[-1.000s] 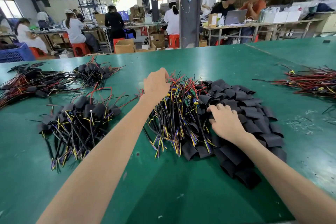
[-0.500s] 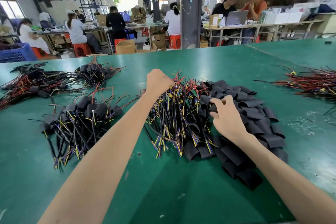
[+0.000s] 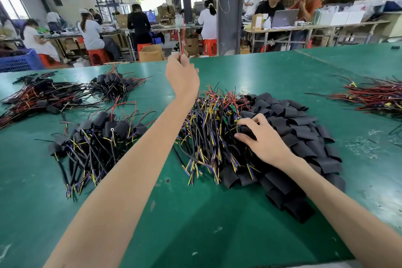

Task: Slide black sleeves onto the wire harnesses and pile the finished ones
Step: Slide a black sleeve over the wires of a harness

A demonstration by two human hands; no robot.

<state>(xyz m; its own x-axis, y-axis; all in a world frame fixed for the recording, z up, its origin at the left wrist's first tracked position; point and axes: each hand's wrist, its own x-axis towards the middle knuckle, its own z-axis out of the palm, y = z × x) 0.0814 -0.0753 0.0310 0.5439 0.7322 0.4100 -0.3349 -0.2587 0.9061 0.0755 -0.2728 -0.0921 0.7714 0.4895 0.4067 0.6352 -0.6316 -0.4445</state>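
A heap of bare wire harnesses [image 3: 208, 128] lies mid-table, with a heap of flat black sleeves [image 3: 300, 132] against its right side. My left hand [image 3: 182, 76] is raised above the far end of the harness heap, fingers curled round a thin red wire [image 3: 182, 43] that sticks up from the fist. My right hand [image 3: 263, 139] rests where the two heaps meet, thumb and fingers pinching one black sleeve [image 3: 247, 130]. To the left sits a pile of sleeved harnesses [image 3: 97, 137].
More sleeved bundles lie at the far left [image 3: 43, 95] and behind them [image 3: 115, 85]. A loose pile of red wires [image 3: 374, 95] is at the right edge. The green table [image 3: 195, 213] reaches to me. People work at benches beyond the far edge.
My left hand has lifted up and away from the harness heap, pulling a wire with it. My right hand has closed its fingers on a sleeve at the heap's edge.
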